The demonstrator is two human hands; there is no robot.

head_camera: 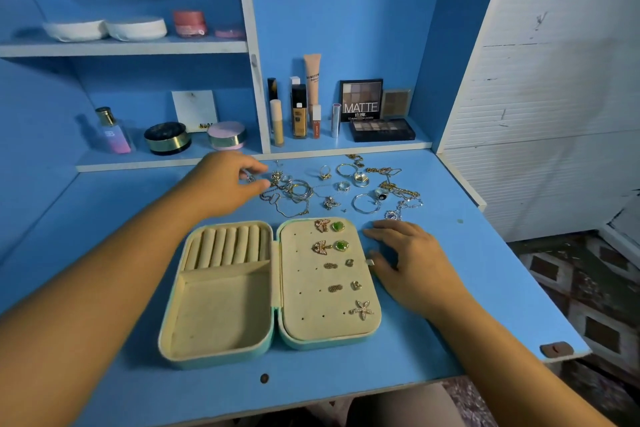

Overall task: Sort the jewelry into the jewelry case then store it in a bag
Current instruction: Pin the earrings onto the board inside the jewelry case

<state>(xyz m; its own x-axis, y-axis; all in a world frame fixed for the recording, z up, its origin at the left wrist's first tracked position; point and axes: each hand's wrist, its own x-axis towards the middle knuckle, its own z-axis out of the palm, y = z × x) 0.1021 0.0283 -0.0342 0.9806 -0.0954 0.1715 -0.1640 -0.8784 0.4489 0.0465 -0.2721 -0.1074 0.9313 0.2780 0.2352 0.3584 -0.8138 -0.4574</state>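
The open mint jewelry case (221, 354) lies on the blue desk. Its left half has ring rolls (228, 246) and an empty tray. Its right pad (311, 319) carries several earrings, among them butterflies, green stones and a star (362, 309). Behind the case spreads a loose pile of rings, hoops and chains (332, 187). My left hand (225, 184) reaches over the pile's left edge with thumb and fingers curved apart around a small silvery piece (250, 178). My right hand (405, 263) rests on the desk beside the case's right side, fingers relaxed, thumb near the clasp (370, 262).
Cosmetics line the low shelf behind the jewelry: bottles (298, 111), eyeshadow palettes (381, 130), powder jars (167, 137) and a perfume bottle (112, 130). Pads and pink jars sit on the upper shelf (138, 28). The desk's right edge (540, 288) drops to a patterned floor.
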